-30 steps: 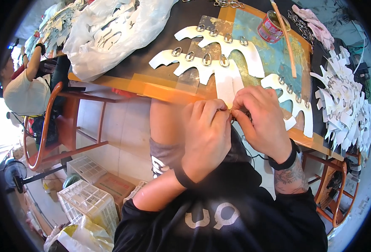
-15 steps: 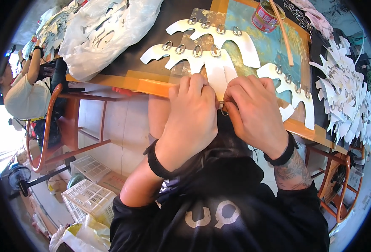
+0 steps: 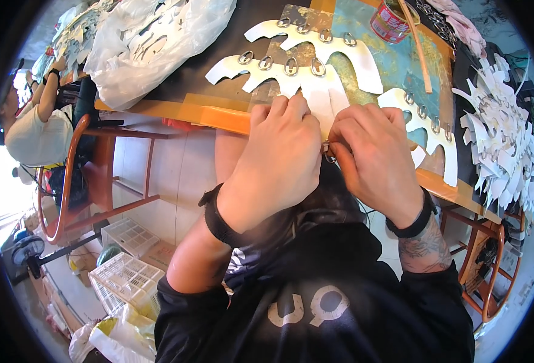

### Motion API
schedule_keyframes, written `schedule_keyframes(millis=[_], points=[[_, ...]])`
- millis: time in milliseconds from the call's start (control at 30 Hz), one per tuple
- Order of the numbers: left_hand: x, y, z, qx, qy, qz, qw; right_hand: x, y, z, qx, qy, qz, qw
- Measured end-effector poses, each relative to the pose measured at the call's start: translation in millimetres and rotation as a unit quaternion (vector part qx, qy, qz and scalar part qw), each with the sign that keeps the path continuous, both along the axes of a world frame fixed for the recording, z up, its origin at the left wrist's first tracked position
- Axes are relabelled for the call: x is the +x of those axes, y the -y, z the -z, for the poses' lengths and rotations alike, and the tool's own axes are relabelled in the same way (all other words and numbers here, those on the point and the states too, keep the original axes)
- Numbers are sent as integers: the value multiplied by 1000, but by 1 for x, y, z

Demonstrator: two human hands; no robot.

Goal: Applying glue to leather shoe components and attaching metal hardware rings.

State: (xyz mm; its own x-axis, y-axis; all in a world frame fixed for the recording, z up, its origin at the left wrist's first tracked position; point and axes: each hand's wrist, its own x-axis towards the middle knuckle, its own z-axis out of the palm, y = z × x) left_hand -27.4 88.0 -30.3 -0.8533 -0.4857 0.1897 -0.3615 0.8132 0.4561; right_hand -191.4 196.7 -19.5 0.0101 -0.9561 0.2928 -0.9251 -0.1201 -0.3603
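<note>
At the near table edge, my left hand (image 3: 282,160) and my right hand (image 3: 373,160) are closed, side by side. Between them is a white cut-out piece (image 3: 326,106), its near end pinched by my fingers. A small metal ring (image 3: 328,158) shows at my right fingertips; how it joins the white end is hidden. Just beyond my left knuckles lies a curved white piece (image 3: 224,68) carrying several metal rings along its upper edge. A second such piece (image 3: 363,63) lies farther back, and a third (image 3: 447,160) is right of my right hand.
A red can (image 3: 391,23) with a wooden stick (image 3: 421,54) leaning over it stands at the back. White offcuts (image 3: 500,133) pile up on the right. A white plastic bag (image 3: 106,75) is at left, near another person (image 3: 40,133), a chair (image 3: 100,175) and crates (image 3: 127,278).
My hands stay closed on the white piece, with only a slight shift of the fingers. The table and its contents sit slightly higher and farther right in view.
</note>
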Motion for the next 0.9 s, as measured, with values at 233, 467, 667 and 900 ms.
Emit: schedule_keyframes(millis=[233,467,667,900], points=[[-4,8,-10,-23,61,30,997,-1,0,-2,17,7,5,1000],[-7,11,-8,22,36,13,999,-4,2,1,-2,34,-3,999],[-3,16,-6,53,19,-22,998,-3,3,-1,2,32,-4,999],[3,18,-2,99,-21,-39,994,1,6,-3,54,58,35,996]])
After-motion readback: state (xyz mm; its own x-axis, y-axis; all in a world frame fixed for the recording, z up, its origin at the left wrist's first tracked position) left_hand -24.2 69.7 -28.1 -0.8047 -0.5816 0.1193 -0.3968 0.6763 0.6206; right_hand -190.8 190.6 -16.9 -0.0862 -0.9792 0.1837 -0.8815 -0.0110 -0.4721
